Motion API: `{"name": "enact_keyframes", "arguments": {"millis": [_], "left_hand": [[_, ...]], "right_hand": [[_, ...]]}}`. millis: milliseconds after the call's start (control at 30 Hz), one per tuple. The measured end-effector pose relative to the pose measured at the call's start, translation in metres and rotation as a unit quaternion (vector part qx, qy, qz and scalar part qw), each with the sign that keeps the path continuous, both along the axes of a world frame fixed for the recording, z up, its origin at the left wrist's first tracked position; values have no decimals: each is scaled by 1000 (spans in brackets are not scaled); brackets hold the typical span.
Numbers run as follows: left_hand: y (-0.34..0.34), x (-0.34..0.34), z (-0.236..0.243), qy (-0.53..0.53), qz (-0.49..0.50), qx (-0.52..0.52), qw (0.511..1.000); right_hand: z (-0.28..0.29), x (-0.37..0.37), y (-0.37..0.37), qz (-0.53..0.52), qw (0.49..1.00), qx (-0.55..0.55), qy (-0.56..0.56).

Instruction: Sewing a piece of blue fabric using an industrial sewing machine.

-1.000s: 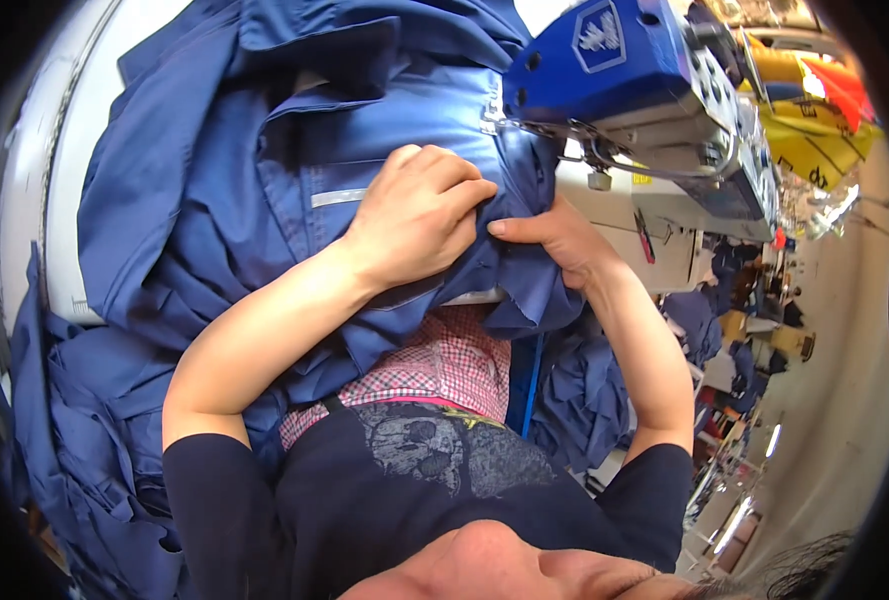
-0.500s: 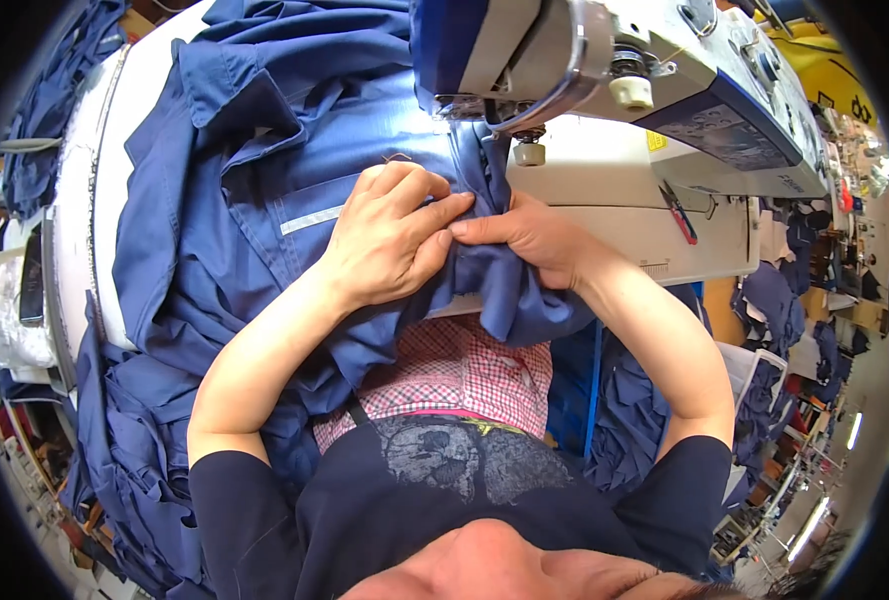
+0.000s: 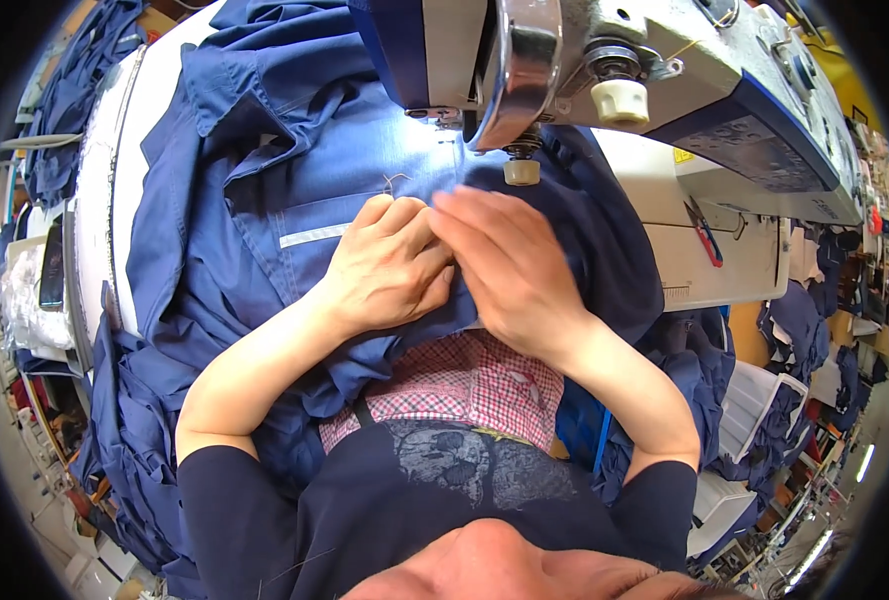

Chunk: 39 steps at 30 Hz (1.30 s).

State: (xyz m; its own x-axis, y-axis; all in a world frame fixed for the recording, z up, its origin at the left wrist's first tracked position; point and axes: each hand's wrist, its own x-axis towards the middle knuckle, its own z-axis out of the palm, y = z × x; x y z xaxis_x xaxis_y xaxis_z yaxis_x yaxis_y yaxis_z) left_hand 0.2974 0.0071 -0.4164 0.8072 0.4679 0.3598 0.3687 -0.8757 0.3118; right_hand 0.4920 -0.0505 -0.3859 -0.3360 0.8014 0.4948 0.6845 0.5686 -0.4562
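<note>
A navy blue garment (image 3: 204, 220) with a collar and stitched seams lies across the sewing table and under the head of a sewing machine (image 3: 589, 70). My left hand (image 3: 389, 268) has its fingers curled closed on the cloth below the machine; a few loose thread ends (image 3: 395, 183) stick up just beyond its knuckles. Right beside it, my right hand (image 3: 509, 265) rests over the cloth with its fingers stretched out, slightly smeared by motion. A pale reflective strip (image 3: 312, 236) crosses the garment left of my left hand. The needle area is hidden behind the machine head.
Small red-handled snippers (image 3: 705, 240) lie on the machine bed at right. More navy cloth (image 3: 144, 440) is heaped at lower left. White plastic crates (image 3: 754, 405) stand low on the right. A clear plastic bag (image 3: 34, 295) sits at far left.
My right hand has let go of the bunched cloth edge and shifted left against my left hand. The garment now spreads farther right over the machine bed. My left hand stays on the cloth.
</note>
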Motion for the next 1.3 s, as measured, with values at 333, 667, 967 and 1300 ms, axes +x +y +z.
{"name": "enact_keyframes", "arguments": {"millis": [333,667,967,1300], "left_hand": [[11,-13,6,-34,27,-25,999],[5,-22,13,148,85,-59,984],[10,-18,15,119,85,-57,988],[22,-20,13,121,70,-49,989]], "right_hand": [[-33,-7,-22,-87,979,-138,-124],[-27,0,-25,-48,981,-180,-63],[-32,-3,-25,-73,987,-113,-93],[-30,2,-14,-56,989,-121,-61]]}}
